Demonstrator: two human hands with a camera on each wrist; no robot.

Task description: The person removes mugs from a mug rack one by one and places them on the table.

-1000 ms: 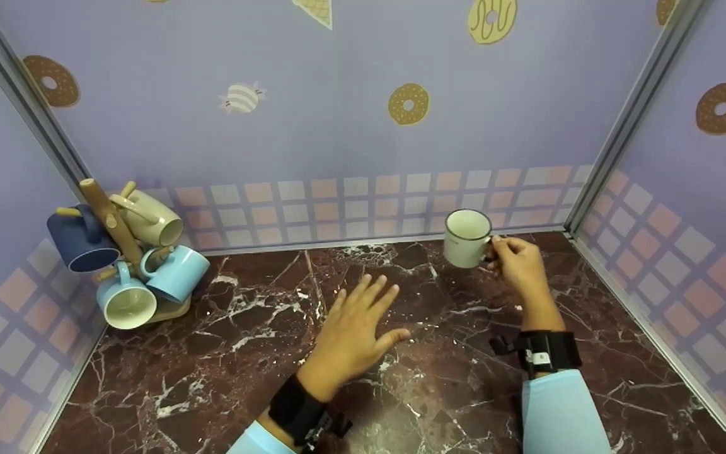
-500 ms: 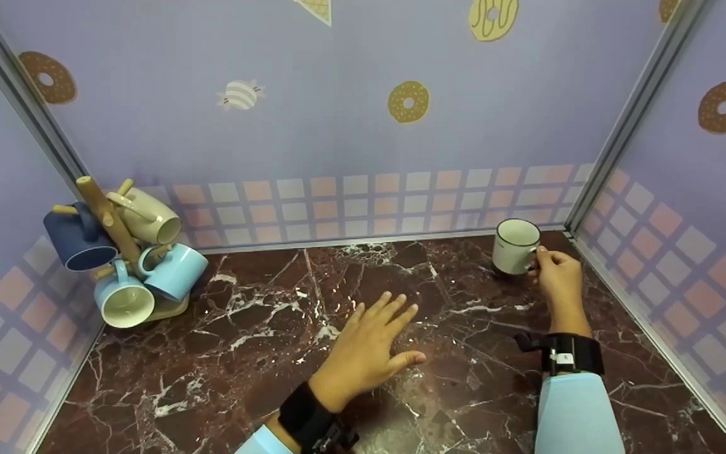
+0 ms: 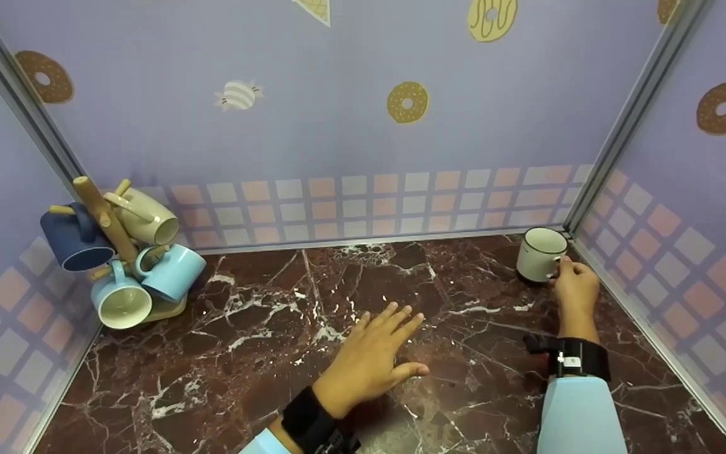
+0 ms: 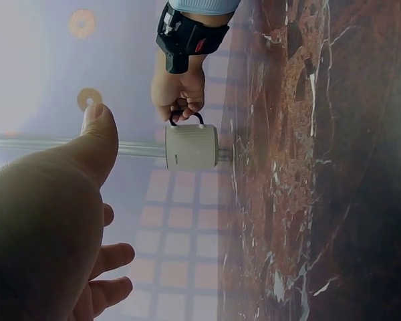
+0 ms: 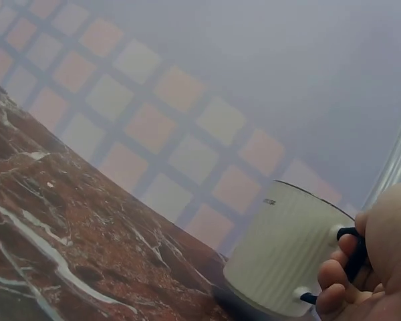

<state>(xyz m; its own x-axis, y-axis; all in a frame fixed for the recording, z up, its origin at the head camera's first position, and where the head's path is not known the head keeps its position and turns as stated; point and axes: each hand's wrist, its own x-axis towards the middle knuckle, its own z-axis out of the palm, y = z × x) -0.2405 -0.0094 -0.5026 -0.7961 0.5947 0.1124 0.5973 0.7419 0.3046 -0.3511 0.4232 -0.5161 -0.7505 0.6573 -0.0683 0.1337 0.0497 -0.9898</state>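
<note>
One cream mug (image 3: pixel 539 255), mid-right of the head view, your right grip (image 3: pixel 576 290) curled round its handle (image 5: pixel 357 257); left grip (image 3: pixel 370 364) spread, empty. Probably light, rigid, slick-sided, chippable, so you'd best stick with the handle.

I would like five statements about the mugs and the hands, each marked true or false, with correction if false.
1. The right hand holds the white mug by its handle. True.
2. The left hand grips a mug too. False: it holds nothing, fingers spread.
3. Four mugs hang on the wooden stand. True.
4. The cream mug hangs below the light blue mugs. False: it hangs above them.
5. The white mug has a dark rim. True.
</note>
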